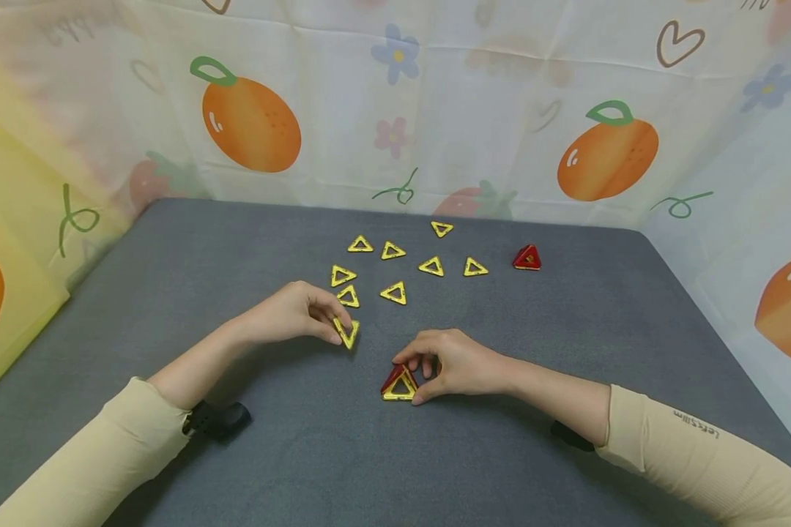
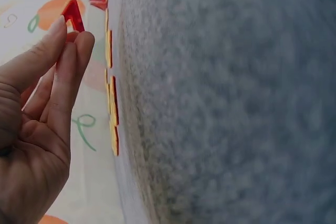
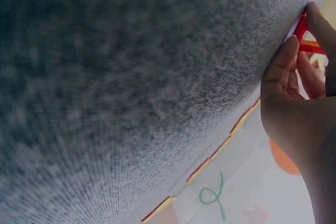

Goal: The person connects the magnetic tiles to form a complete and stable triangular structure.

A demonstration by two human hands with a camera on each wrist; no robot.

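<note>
Two-handed work with triangular frame tiles on a gray cloth-covered bench (image 1: 303,446). Eight loose triangular tiles (image 1: 360,249) lie flat, yellow faces up, in a scattered group toward the back; this arrangement probably leaves the near area free for handling while keeping each piece within reach. A compact red pyramid (image 1: 526,258) stands apart at the group's right. Nearer the person, a partial assembly (image 1: 400,397) of tiles sits upright on the bench, its yellow front face and red left side meeting in a ridge (the side behind the fingers cannot be made out). The right hand (image 1: 460,362) grasps it, thumb at the lower right corner and forefinger near the top, the digits spread about the assembly's edge, apparently to steady the leaning tiles. The left hand (image 1: 299,313) pinches a single tile (image 1: 351,343) between thumb and fingers, nearly closed, and holds it above the bench, to the left of the assembly; gripping by the rim likely leaves the lower corner unobstructed. The left wrist view shows this tile's reverse as red.
</note>
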